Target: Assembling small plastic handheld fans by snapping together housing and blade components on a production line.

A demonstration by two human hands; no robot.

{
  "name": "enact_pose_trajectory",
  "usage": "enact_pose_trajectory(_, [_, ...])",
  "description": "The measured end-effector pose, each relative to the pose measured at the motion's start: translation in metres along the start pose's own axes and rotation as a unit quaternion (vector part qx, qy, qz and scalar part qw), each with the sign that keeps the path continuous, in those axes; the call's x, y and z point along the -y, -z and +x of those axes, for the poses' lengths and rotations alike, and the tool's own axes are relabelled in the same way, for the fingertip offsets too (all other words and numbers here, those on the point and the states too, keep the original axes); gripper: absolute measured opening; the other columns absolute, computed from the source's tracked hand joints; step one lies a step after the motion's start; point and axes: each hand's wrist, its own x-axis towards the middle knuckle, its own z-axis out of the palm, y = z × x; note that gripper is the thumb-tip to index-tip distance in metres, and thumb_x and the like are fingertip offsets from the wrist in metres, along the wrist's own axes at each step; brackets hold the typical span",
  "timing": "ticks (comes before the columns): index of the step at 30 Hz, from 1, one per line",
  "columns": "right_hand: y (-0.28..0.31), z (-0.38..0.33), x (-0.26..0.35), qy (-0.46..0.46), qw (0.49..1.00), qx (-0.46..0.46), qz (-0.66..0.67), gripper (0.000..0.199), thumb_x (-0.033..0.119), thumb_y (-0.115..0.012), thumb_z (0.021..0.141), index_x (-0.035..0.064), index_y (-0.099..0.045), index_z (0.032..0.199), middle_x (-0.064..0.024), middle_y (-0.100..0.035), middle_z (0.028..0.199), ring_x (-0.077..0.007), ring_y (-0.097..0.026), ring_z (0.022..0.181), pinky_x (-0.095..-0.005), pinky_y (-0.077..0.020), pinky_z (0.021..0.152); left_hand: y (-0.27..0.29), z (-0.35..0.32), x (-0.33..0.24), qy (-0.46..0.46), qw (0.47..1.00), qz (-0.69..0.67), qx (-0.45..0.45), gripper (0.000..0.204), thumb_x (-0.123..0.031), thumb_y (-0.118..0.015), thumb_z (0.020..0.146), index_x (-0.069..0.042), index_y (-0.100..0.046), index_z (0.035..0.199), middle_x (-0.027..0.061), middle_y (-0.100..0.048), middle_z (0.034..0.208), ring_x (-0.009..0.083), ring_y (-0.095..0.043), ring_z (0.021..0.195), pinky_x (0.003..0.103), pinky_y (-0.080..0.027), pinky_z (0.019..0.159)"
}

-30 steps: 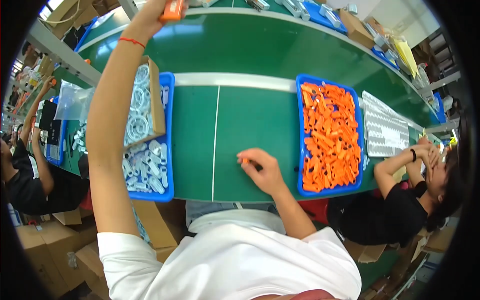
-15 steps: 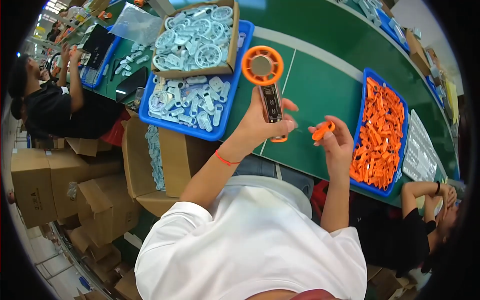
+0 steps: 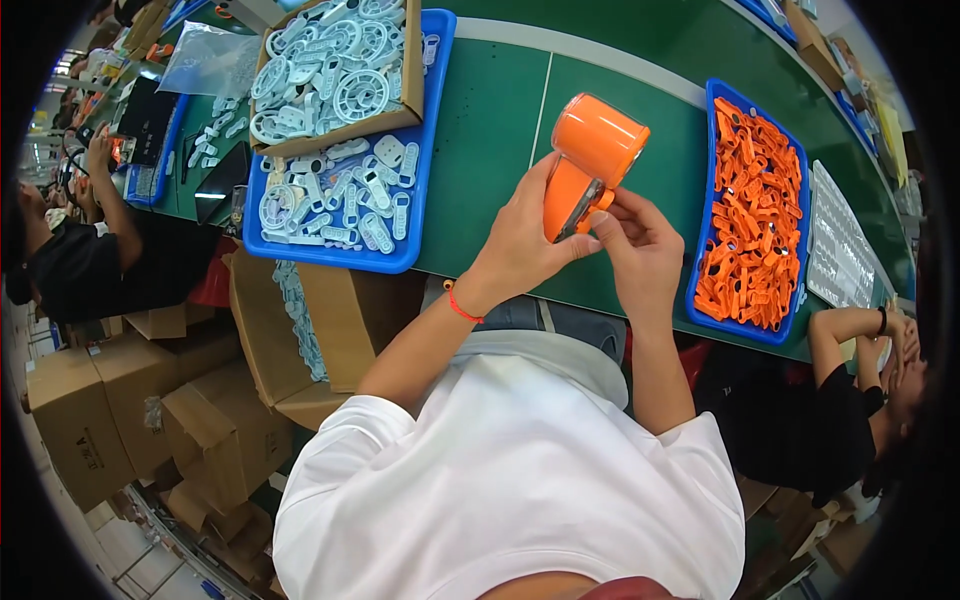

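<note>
Above the green conveyor table (image 3: 480, 130), the left hand (image 3: 525, 240) gripped a round orange plastic device (image 3: 585, 165) while the right hand (image 3: 640, 250) pinched its lower edge, between two blue plastic trays (image 3: 715, 200).

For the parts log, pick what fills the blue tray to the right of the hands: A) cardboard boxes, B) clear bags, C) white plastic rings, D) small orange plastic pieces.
D: the blue tray on the right is heaped with small orange plastic pieces, matching the colour of the orange device held by the left hand and right hand; the white parts lie in the blue tray on the left.
</note>
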Motion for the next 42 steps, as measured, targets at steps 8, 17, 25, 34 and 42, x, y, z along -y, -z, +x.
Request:
enact_pose_trajectory(8, [0.002, 0.002, -0.001, 0.001, 0.997, -0.016, -0.071, 0.026, 0.007, -0.062, 0.082, -0.0084, -0.059, 0.102, -0.0129, -0.065, 0.089, -0.0144, -0.063, 0.078, -0.0246, -0.0508, 0.069, -0.001, 0.001, 0.007, -0.001, 1.000, 0.026, 0.013, 0.087, -0.032, -0.076, 0.070, 0.005, -0.026, 0.132, 0.0177, -0.045, 0.120, 0.0268, -0.048, 0.111, 0.035, -0.039, 0.094])
enact_pose_trajectory(17, [0.004, 0.002, 0.000, -0.015, 0.997, -0.004, -0.079, 0.025, 0.008, -0.061, 0.084, -0.0077, -0.057, 0.103, -0.0083, -0.064, 0.088, -0.0090, -0.060, 0.072, -0.0198, -0.0475, 0.058, -0.006, 0.002, 0.012, -0.045, 0.998, 0.042, -0.006, 0.076, -0.018, -0.074, 0.070, 0.004, -0.031, 0.128, 0.0208, -0.049, 0.114, 0.0335, -0.055, 0.101, 0.038, -0.046, 0.084])
enact_pose_trajectory(25, [0.008, 0.006, 0.010, -0.069, 0.993, 0.003, -0.092, 0.021, 0.009, -0.061, 0.083, -0.0059, -0.057, 0.097, -0.0071, -0.064, 0.085, -0.0070, -0.059, 0.067, -0.0183, -0.0430, 0.049, -0.015, -0.001, 0.013, -0.074, 0.989, 0.119, -0.048, 0.069, -0.020, -0.069, 0.071, 0.006, -0.033, 0.124, 0.0224, -0.051, 0.110, 0.0353, -0.057, 0.093, 0.039, -0.049, 0.074])
enact_pose_trajectory(34, [0.015, 0.011, 0.002, -0.077, 0.994, 0.026, -0.073, 0.019, 0.010, -0.062, 0.082, -0.0041, -0.055, 0.094, -0.0070, -0.063, 0.082, -0.0067, -0.058, 0.066, -0.0183, -0.0425, 0.047, -0.011, 0.004, 0.010, -0.067, 0.994, 0.091, -0.009, 0.069, -0.022, -0.068, 0.072, 0.008, -0.033, 0.124, 0.0233, -0.050, 0.110, 0.0342, -0.058, 0.094, 0.038, -0.049, 0.075])
enact_pose_trajectory(42, [0.020, 0.014, 0.006, -0.105, 0.991, 0.055, -0.068, 0.020, 0.012, -0.065, 0.080, -0.0018, -0.053, 0.089, -0.0058, -0.062, 0.076, -0.0071, -0.058, 0.066, -0.0171, -0.0423, 0.046, -0.019, 0.000, 0.009, -0.057, 0.994, 0.090, -0.036, 0.067, -0.021, -0.068, 0.072, 0.007, -0.035, 0.122, 0.0220, -0.052, 0.109, 0.0343, -0.058, 0.092, 0.037, -0.049, 0.074])
